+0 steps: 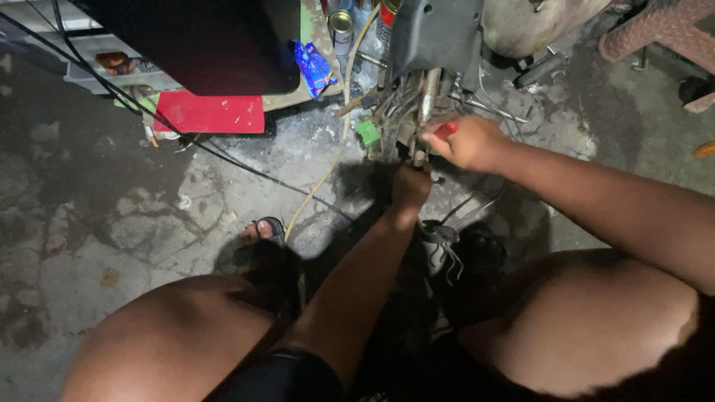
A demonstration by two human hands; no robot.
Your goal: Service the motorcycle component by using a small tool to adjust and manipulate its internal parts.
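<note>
I squat over the stripped front of a small motor vehicle (417, 104) with bare metal tubes and loose wires. My right hand (471, 141) is closed round a red-handled tool (447, 130) pressed against the frame. My left hand (411, 184) reaches up from below and grips a part at the bottom of the frame; what it holds is hidden in shadow. A green connector (367, 132) hangs from the wiring just left of both hands.
A cracked concrete floor lies all around. A red flat board (211, 113), a blue packet (313, 67) and metal cans (342, 28) sit at the back. A beige hose (328, 171) and black cable (246, 167) cross the floor. My sandalled foot (262, 229) rests near the hose.
</note>
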